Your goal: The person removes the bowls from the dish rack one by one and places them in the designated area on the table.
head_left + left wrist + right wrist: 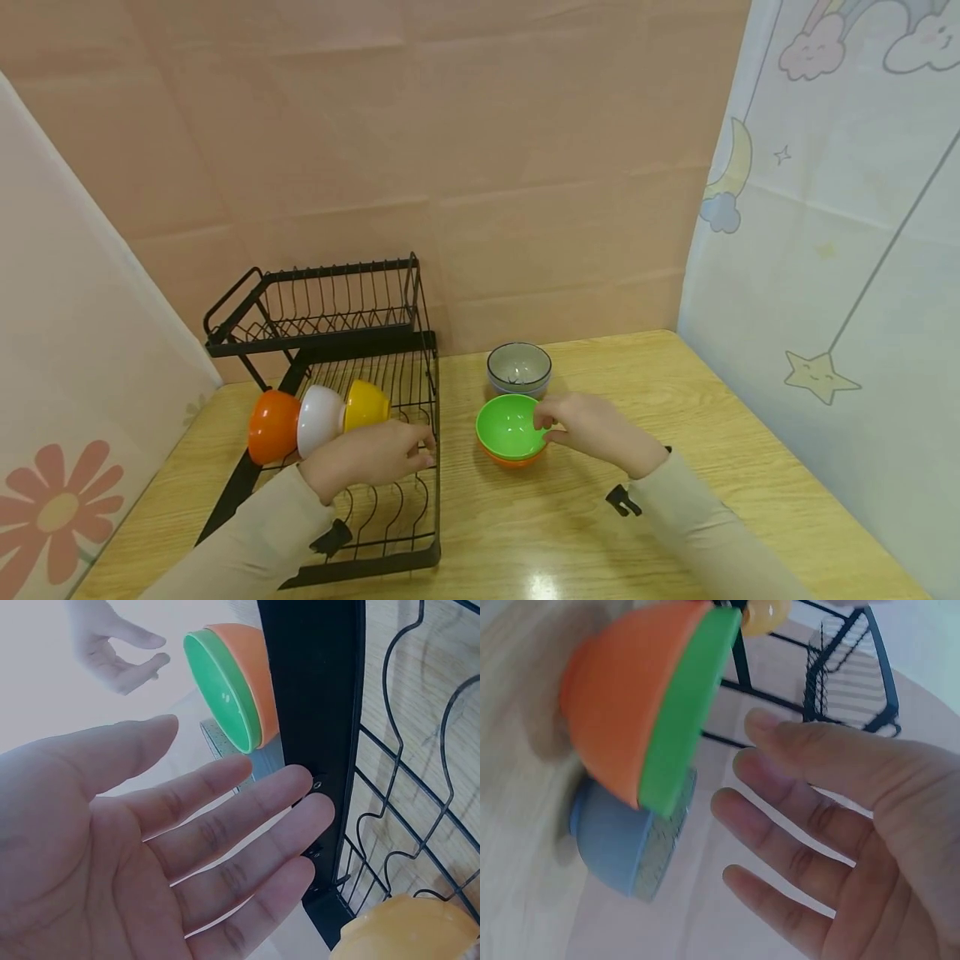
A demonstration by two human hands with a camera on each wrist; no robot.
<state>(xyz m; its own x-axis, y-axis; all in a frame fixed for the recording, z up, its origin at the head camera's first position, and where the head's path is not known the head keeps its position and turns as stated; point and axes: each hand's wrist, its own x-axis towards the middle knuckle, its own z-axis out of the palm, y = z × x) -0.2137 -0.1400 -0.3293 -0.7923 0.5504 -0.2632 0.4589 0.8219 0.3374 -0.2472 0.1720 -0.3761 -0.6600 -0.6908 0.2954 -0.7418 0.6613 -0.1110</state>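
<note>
The table (637,383) is light wood, with a shiny white spot near the front. A peachy cloth (525,167) hangs behind it, and a pale sheet (840,208) with clouds and a smiling star (821,379) covers the right side. A pink flower (56,512) on the left is cut off.

The green bowl (510,429) sits inside an orange bowl (626,697) on the table, just right of the black rack (375,568), hiding most of it from above. The right hand (588,425) is close to the green rim, fingers loosely bent and apart, pinching nothing. The left hand (371,454) is over the rack, fingers spread a little (it covers part of the white bowl (320,421)). The right wrist view looks dim and blurry.
</note>
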